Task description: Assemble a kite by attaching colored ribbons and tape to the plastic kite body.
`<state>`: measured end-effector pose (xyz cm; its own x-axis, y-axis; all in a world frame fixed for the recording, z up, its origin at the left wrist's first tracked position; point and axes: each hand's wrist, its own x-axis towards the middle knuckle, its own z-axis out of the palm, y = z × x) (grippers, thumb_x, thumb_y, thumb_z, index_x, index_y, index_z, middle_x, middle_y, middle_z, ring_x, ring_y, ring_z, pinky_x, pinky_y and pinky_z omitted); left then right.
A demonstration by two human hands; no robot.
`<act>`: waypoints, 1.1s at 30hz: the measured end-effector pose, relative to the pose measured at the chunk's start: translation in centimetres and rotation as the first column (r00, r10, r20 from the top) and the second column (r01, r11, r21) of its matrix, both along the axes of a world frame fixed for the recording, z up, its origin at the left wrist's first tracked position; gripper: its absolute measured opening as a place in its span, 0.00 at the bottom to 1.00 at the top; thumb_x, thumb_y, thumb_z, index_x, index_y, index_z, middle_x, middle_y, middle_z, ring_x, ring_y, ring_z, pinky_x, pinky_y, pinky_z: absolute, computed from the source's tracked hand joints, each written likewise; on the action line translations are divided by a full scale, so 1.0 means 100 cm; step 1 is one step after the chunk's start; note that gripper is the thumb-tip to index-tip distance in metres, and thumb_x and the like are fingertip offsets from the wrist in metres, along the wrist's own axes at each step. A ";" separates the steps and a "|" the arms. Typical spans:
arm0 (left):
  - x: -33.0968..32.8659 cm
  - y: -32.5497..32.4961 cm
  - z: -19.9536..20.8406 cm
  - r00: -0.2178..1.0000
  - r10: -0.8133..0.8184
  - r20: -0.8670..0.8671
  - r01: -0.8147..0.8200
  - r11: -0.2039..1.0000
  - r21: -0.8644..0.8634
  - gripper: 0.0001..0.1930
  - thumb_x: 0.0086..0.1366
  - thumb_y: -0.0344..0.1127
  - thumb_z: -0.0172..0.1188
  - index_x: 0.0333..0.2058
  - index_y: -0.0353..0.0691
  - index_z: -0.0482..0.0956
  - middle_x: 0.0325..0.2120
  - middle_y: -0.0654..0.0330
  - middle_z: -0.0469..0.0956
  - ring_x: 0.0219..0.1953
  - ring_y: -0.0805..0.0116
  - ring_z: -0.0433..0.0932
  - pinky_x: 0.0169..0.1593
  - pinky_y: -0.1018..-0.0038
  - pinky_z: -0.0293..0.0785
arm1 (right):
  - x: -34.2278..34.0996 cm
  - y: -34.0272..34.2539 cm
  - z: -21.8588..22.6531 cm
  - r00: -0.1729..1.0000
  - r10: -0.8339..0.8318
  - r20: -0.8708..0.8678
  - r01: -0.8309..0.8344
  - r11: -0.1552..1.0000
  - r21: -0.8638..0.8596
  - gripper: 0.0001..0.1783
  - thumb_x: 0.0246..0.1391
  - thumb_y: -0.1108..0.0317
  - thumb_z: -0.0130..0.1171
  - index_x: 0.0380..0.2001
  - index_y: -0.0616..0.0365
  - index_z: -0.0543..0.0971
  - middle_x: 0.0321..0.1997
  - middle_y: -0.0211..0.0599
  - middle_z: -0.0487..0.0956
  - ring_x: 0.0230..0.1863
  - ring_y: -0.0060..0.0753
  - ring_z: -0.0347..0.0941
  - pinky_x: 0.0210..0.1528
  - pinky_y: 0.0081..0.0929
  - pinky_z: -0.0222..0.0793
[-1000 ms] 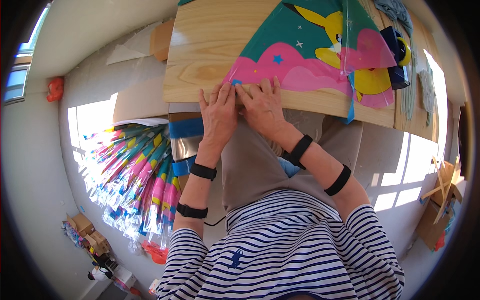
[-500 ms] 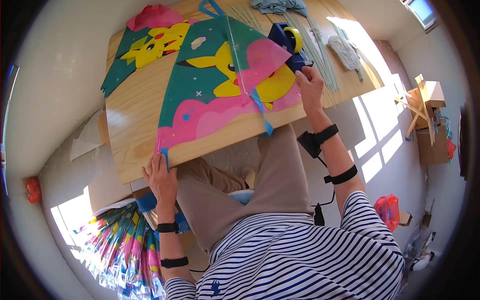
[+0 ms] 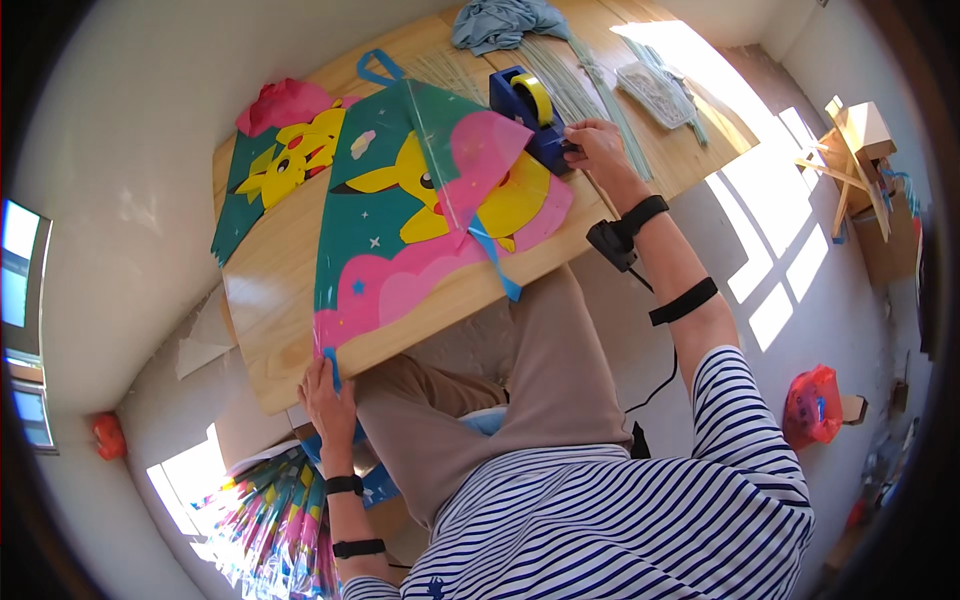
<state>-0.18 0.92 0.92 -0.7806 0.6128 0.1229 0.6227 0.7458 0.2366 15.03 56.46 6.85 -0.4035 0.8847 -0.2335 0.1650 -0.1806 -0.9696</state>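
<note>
Head view: right hand (image 3: pixel 592 146) has fingers pinched at the blue tape dispenser (image 3: pixel 530 112); left hand (image 3: pixel 327 395) clamps the kite (image 3: pixel 420 225) corner at the table (image 3: pixel 270 300) edge. Kite lies flat, probably light, thin and tearable; best held by its edges.

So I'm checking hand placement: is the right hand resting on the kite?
No, the right hand is at the blue tape dispenser, beside the kite.
</note>
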 end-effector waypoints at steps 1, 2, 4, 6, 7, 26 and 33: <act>0.000 0.000 -0.001 1.000 -0.006 -0.004 0.006 1.000 0.000 0.29 0.54 0.30 0.67 0.56 0.37 0.74 0.59 0.57 0.70 0.63 0.54 0.66 0.67 0.51 0.55 | 0.002 0.002 -0.003 0.999 -0.004 -0.041 0.003 1.000 -0.008 0.09 0.53 0.67 0.64 0.33 0.62 0.80 0.30 0.37 0.80 0.26 0.32 0.78 0.28 0.31 0.76; -0.001 0.001 -0.002 1.000 -0.013 -0.009 0.013 1.000 0.000 0.29 0.54 0.30 0.67 0.56 0.37 0.74 0.59 0.57 0.70 0.63 0.54 0.67 0.66 0.51 0.55 | 0.004 0.004 -0.006 0.997 -0.009 -0.081 0.007 1.000 -0.016 0.09 0.54 0.68 0.64 0.33 0.63 0.79 0.29 0.37 0.80 0.26 0.32 0.79 0.29 0.31 0.77; 0.000 0.001 -0.001 0.999 -0.028 -0.015 0.028 1.000 0.011 0.29 0.53 0.30 0.67 0.56 0.35 0.75 0.59 0.56 0.71 0.62 0.53 0.67 0.66 0.53 0.56 | 0.009 0.003 -0.009 0.986 0.013 -0.164 -0.019 0.999 -0.038 0.09 0.55 0.69 0.62 0.32 0.65 0.78 0.29 0.38 0.79 0.28 0.34 0.81 0.31 0.31 0.77; 0.001 0.000 0.001 0.999 -0.030 -0.015 0.030 0.999 0.023 0.28 0.53 0.29 0.67 0.55 0.34 0.75 0.58 0.55 0.71 0.62 0.53 0.67 0.66 0.54 0.57 | 0.017 -0.003 -0.010 0.965 0.063 -0.255 -0.079 0.995 -0.054 0.08 0.56 0.69 0.61 0.31 0.66 0.77 0.29 0.39 0.79 0.31 0.36 0.82 0.33 0.31 0.77; 0.003 -0.002 0.002 1.000 -0.023 -0.012 0.024 0.999 0.028 0.28 0.53 0.29 0.67 0.55 0.34 0.75 0.58 0.54 0.71 0.62 0.52 0.68 0.66 0.55 0.57 | 0.019 -0.008 -0.009 0.963 0.061 -0.262 -0.085 0.993 -0.083 0.08 0.57 0.70 0.60 0.32 0.65 0.77 0.29 0.39 0.79 0.31 0.37 0.83 0.33 0.32 0.77; -0.002 -0.002 -0.002 0.999 -0.040 -0.012 0.040 0.998 0.042 0.29 0.52 0.28 0.67 0.55 0.32 0.75 0.58 0.53 0.71 0.61 0.52 0.68 0.65 0.55 0.58 | 0.045 -0.035 -0.053 0.843 -0.342 -0.415 0.047 0.816 -0.577 0.13 0.56 0.63 0.66 0.43 0.51 0.78 0.30 0.31 0.77 0.30 0.29 0.76 0.39 0.36 0.75; 0.001 0.001 -0.002 0.999 -0.037 -0.014 0.037 0.999 0.037 0.28 0.52 0.28 0.68 0.55 0.33 0.75 0.58 0.53 0.71 0.62 0.52 0.67 0.65 0.56 0.58 | 0.033 -0.029 -0.049 0.888 -0.223 -0.402 0.004 0.878 -0.479 0.05 0.58 0.66 0.63 0.34 0.54 0.78 0.32 0.29 0.78 0.35 0.26 0.76 0.47 0.46 0.73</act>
